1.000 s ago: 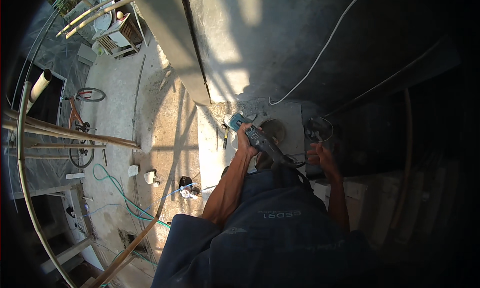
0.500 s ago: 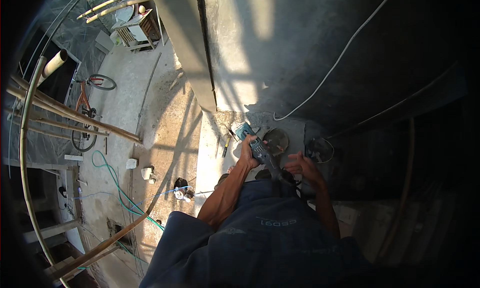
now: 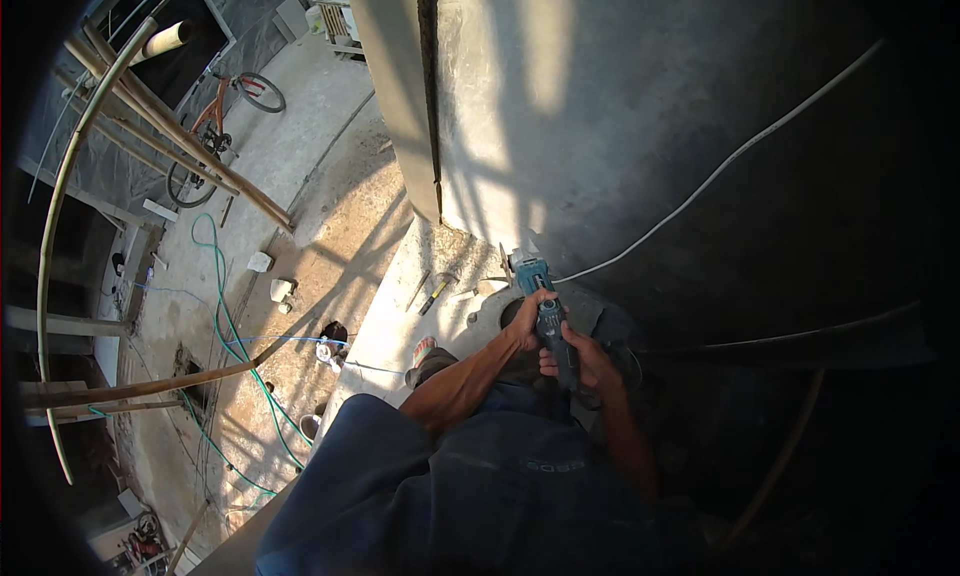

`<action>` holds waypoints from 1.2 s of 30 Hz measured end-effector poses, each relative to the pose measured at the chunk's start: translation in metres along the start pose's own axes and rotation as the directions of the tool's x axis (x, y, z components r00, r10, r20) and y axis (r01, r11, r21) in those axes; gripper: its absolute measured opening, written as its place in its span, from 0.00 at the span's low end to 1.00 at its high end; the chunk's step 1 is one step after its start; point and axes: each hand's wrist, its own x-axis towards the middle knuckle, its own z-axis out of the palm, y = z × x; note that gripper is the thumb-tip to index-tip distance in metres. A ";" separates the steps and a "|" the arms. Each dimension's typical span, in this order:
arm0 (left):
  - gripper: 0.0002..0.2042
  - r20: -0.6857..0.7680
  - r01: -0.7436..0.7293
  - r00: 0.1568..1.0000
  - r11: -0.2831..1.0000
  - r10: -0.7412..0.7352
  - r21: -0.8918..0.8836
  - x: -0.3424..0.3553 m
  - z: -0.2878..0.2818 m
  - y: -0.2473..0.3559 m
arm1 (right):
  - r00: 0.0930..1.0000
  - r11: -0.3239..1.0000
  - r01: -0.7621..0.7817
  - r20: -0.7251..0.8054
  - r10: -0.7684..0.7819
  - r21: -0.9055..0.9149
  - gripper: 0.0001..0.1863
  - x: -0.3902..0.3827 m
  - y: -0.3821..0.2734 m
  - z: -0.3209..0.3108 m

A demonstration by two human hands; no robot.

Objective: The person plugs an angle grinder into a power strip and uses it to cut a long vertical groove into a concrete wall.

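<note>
My left hand (image 3: 525, 321) is closed round the upper body of a teal and black angle grinder (image 3: 534, 274), just behind its head. My right hand (image 3: 585, 356) is wrapped round the darker rear part of the same tool. The disc end is close to the foot of the grey plastered wall (image 3: 640, 126); whether it touches cannot be told. A hammer (image 3: 434, 295) with a yellow-and-black handle lies on the pale ledge (image 3: 385, 306) left of the tool. A dark round container is partly hidden beneath my hands. My sandalled foot (image 3: 426, 349) shows below the hammer.
Bamboo poles (image 3: 200, 156) cross at the left, beside a bicycle (image 3: 262, 92). Green hose (image 3: 231, 346), blue line and stone lumps (image 3: 282, 288) lie on the lower floor. A white cable (image 3: 740, 151) runs along the wall. The right side is deep in shadow.
My right hand has come from beside the grinder onto its rear body and closed round it. The tool has moved rightward in view and sits more upright, as the view has turned.
</note>
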 end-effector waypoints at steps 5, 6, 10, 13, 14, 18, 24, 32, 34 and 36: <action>0.22 -0.027 0.071 0.997 0.993 -0.069 0.098 0.038 0.043 -0.044 | 0.998 0.998 -0.055 -0.021 0.055 -0.019 0.26 -0.018 -0.020 -0.057; 0.23 -0.010 0.041 0.999 0.992 -0.040 0.122 0.043 0.049 -0.050 | 0.996 0.996 -0.049 -0.073 0.043 -0.076 0.23 -0.021 -0.025 -0.063; 0.22 -0.033 0.055 0.998 0.994 -0.052 0.092 0.052 0.069 -0.068 | 0.975 0.964 -0.070 -0.222 0.011 -0.257 0.17 -0.034 -0.038 -0.074; 0.20 -0.053 0.043 0.998 0.994 -0.038 0.104 0.055 0.075 -0.073 | 0.966 0.921 -0.109 -0.257 0.011 -0.373 0.17 -0.037 -0.037 -0.084; 0.19 -0.055 0.036 0.998 0.995 -0.031 0.091 0.055 0.073 -0.072 | 0.967 0.924 -0.106 -0.256 0.009 -0.368 0.17 -0.035 -0.037 -0.084; 0.15 -0.070 0.042 0.997 0.997 -0.037 0.066 0.057 0.071 -0.068 | 0.966 0.856 -0.078 -0.251 -0.062 -0.512 0.18 -0.031 -0.039 -0.081; 0.17 0.056 0.071 0.996 0.995 -0.075 0.070 0.070 0.052 -0.071 | 0.950 0.822 -0.027 -0.270 -0.155 -0.568 0.17 -0.027 -0.039 -0.073; 0.23 0.203 0.062 0.976 0.994 -0.080 0.096 0.067 0.062 -0.061 | 0.959 0.708 -0.039 -0.225 -0.172 -0.705 0.21 -0.018 -0.077 -0.077; 0.28 0.143 0.046 0.988 0.991 -0.064 0.130 0.056 0.073 -0.055 | 0.980 0.709 0.002 -0.139 -0.140 -0.705 0.21 -0.013 -0.087 -0.082; 0.32 0.069 0.024 0.997 0.987 -0.035 0.157 0.057 0.066 -0.052 | 0.991 0.690 -0.099 -0.135 0.003 -0.717 0.20 -0.008 -0.095 -0.089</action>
